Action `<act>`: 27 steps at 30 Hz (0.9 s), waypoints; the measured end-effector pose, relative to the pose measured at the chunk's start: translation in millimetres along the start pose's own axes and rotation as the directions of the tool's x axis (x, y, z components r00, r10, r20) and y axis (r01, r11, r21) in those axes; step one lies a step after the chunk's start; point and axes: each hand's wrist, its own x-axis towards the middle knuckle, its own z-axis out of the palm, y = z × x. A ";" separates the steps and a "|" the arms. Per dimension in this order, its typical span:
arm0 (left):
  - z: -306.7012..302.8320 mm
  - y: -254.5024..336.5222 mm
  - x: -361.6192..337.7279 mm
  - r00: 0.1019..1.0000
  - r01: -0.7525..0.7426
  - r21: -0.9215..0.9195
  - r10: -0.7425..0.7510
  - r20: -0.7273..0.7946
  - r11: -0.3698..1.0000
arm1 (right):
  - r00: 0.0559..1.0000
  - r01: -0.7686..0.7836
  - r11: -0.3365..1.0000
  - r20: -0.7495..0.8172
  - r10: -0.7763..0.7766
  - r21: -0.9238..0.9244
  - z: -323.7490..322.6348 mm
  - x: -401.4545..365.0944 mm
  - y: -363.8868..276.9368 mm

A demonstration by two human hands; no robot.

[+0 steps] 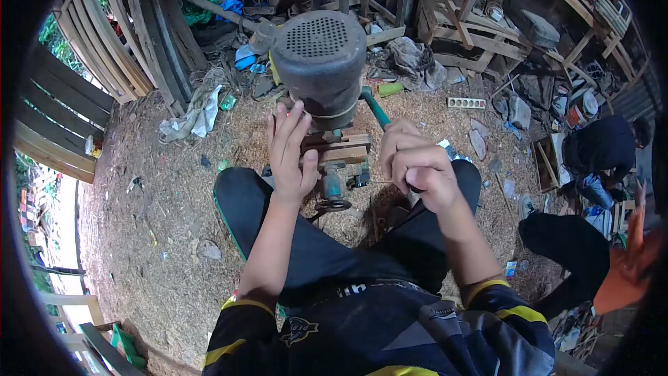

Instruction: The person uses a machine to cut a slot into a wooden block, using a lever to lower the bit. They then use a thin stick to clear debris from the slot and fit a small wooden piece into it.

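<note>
In front of me stands a machine with a dark upright motor (320, 56), its round top vented with holes. A green lever (374, 108) slopes from its right side toward me, and my right hand (421, 167) is wrapped round the lever's near end. My left hand (289, 157) is open, fingers stretched, fingertips right at the motor's lower left side. Below the motor, a light wooden piece (346, 154) lies across the machine between my hands. A dark handwheel (332, 205) sits lower down, between my knees.
Sawdust and scraps cover the floor (167, 223). A power strip (466, 103) lies to the right of the machine. Wooden frames (473, 45) stand at the back right. A person in dark clothes (602, 153) bends at the right; another in orange (630, 271) is nearer.
</note>
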 end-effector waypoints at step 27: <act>12.7 -36.3 -93.9 0.207 0.287 0.139 -0.203 0.957 0.948 | -0.215 -0.971 -0.202 -0.100 0.971 0.128 13.6 78.7 -36.5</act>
